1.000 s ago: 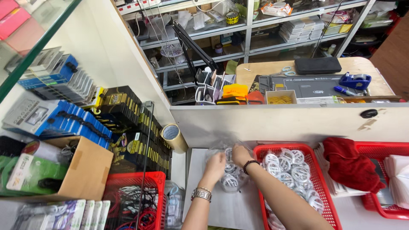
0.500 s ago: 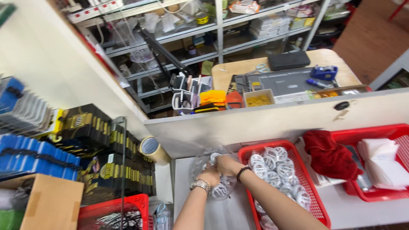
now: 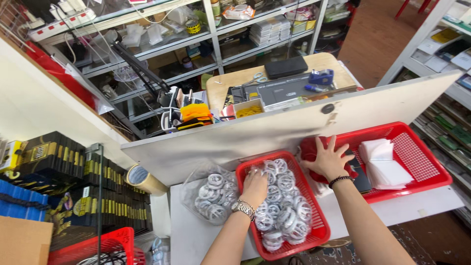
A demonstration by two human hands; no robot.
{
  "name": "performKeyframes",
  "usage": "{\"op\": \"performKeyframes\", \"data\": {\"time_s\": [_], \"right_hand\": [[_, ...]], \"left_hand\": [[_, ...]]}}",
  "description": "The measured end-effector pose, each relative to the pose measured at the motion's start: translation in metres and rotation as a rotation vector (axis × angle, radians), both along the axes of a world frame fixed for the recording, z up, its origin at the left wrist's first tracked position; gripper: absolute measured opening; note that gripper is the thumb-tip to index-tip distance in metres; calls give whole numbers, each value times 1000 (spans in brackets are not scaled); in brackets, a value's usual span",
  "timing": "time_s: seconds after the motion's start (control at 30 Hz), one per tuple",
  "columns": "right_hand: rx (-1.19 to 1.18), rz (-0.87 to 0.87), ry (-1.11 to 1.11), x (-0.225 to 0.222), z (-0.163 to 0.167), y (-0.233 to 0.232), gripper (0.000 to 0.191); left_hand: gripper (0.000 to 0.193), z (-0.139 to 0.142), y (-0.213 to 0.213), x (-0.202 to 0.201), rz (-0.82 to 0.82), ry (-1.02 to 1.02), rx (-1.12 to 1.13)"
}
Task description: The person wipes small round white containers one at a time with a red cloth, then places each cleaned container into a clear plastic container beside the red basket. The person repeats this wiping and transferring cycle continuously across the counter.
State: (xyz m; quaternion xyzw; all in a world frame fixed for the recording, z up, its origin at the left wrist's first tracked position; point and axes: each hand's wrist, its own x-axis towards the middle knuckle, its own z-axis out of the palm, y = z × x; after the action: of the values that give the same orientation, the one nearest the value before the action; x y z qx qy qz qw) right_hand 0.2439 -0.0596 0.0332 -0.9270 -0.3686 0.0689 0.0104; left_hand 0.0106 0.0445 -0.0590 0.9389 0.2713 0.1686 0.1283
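Reaching into the nearer of two red baskets (image 3: 314, 223) on the white worktop (image 3: 196, 235), left hand (image 3: 255, 188) with grip curled over coiled white cables (image 3: 284, 211), too many to count, fingertips hidden. Right hand (image 3: 329, 159) spread flat on a red cloth (image 3: 309, 147), mostly covered. One clear bag (image 3: 208, 196) of more coils beside.
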Motion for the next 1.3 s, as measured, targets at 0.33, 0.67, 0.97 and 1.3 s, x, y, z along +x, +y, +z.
{"op": "performKeyframes", "data": {"time_s": [0.33,0.67,0.97,1.3], "right_hand": [[475,143,47,18,-44,-48,58],[666,147,312,12,-6,-56,47],[1116,592,241,-54,-18,-55,49],[1037,40,777,-24,7,-32,47]], "left_hand": [[57,-14,-31,5,122,-163,-192],[58,-23,-73,76,221,-28,-249],[33,5,-67,77,355,-933,-1539],[36,64,-56,40,275,-700,-1414]]}}
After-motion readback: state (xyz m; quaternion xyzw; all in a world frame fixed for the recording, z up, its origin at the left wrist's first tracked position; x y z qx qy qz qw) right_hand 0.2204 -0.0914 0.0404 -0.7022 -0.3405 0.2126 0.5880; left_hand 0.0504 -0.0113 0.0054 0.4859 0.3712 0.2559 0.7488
